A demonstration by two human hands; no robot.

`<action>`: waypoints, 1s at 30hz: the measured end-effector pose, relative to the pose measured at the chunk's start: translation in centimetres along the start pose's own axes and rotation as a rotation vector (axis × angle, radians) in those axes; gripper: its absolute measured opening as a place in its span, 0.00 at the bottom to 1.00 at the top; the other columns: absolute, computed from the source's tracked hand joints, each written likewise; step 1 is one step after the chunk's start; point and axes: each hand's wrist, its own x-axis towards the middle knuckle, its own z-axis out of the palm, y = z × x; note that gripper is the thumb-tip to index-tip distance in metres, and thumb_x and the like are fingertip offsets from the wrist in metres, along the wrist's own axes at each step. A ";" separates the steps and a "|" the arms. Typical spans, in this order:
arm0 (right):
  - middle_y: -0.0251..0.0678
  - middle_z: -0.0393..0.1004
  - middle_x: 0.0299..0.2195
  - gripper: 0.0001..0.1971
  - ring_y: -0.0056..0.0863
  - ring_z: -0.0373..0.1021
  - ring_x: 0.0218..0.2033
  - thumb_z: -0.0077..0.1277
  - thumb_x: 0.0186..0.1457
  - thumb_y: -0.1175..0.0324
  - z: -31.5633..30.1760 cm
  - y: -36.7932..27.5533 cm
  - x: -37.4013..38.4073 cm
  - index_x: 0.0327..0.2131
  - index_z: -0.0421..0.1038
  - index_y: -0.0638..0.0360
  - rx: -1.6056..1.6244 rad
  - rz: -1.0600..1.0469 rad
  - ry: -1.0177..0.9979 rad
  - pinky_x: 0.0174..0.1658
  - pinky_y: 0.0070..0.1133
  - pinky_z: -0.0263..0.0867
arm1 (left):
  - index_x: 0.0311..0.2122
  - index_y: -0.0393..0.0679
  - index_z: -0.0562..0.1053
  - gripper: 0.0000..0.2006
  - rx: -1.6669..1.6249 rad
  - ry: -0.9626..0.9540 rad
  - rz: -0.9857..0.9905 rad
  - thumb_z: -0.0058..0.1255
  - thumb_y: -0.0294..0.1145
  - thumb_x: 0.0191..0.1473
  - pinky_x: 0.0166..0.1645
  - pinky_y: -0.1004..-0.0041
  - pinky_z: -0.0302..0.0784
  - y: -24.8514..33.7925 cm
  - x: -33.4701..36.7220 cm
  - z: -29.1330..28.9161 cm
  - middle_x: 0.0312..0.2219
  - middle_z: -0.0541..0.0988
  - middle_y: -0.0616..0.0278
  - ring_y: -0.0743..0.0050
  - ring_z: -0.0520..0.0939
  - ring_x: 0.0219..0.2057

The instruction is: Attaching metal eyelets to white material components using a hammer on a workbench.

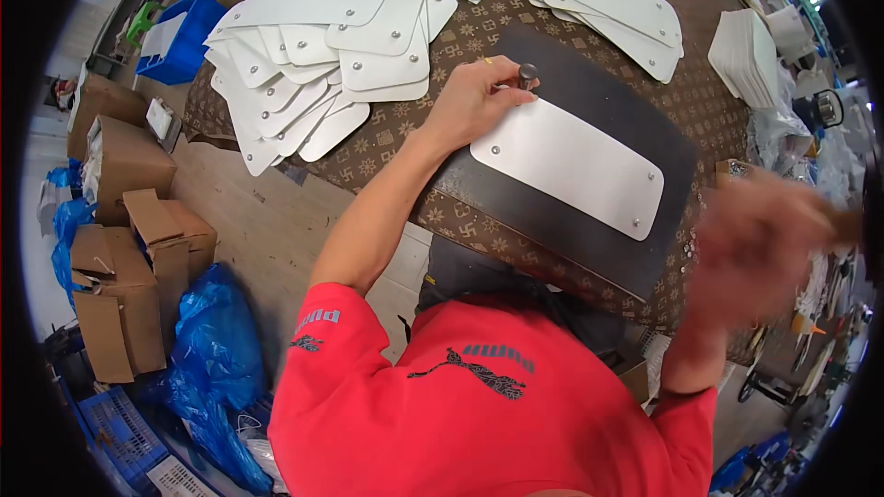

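My left hand [476,103] is closed, thumb and fingers pinching a short dark metal punch [528,75] with a round head. It stands upright at the top left corner of a white rounded panel [573,166]. Shiny rivets or studs sit at the panel's other three corners. The panel lies flat on a dark board [571,239]. Off to the right, my right hand [760,244] is raised and smeared by motion. It appears closed around a brown-handled tool [843,229], whose far end blurs into the picture's dark rim.
Stacked white panels [304,64] spread over the brown patterned tabletop [387,143] at far left. Another pile [608,9] lies behind the board, with a white stack [744,60] at far right. Cardboard boxes [124,294] and blue bags [216,340] stand on the floor at left.
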 end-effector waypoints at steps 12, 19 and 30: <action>0.19 0.59 0.18 0.09 0.07 0.55 0.17 0.48 0.65 0.67 0.9 -1.2 -5.8 0.30 0.65 0.57 0.356 0.815 -0.454 0.18 0.12 0.49 | 0.39 0.37 0.78 0.08 -0.240 0.003 -0.029 0.60 0.25 0.52 0.37 0.75 0.74 1.3 -4.0 -2.2 0.30 0.80 0.61 0.77 0.79 0.30; 0.23 0.60 0.15 0.11 0.13 0.57 0.17 0.52 0.62 0.66 -1.6 -2.7 -4.5 0.30 0.66 0.62 0.383 0.848 -0.293 0.21 0.15 0.53 | 0.38 0.36 0.77 0.08 -0.142 -0.054 -0.098 0.60 0.24 0.51 0.35 0.75 0.73 1.4 -6.4 -2.2 0.27 0.78 0.61 0.76 0.76 0.27; 0.23 0.61 0.17 0.12 0.11 0.55 0.16 0.50 0.64 0.65 0.6 -0.2 -6.6 0.27 0.64 0.58 0.239 0.653 -0.504 0.20 0.15 0.49 | 0.39 0.36 0.77 0.07 0.074 -0.144 -0.005 0.57 0.19 0.52 0.41 0.77 0.74 2.2 -5.8 -1.1 0.31 0.78 0.65 0.80 0.78 0.34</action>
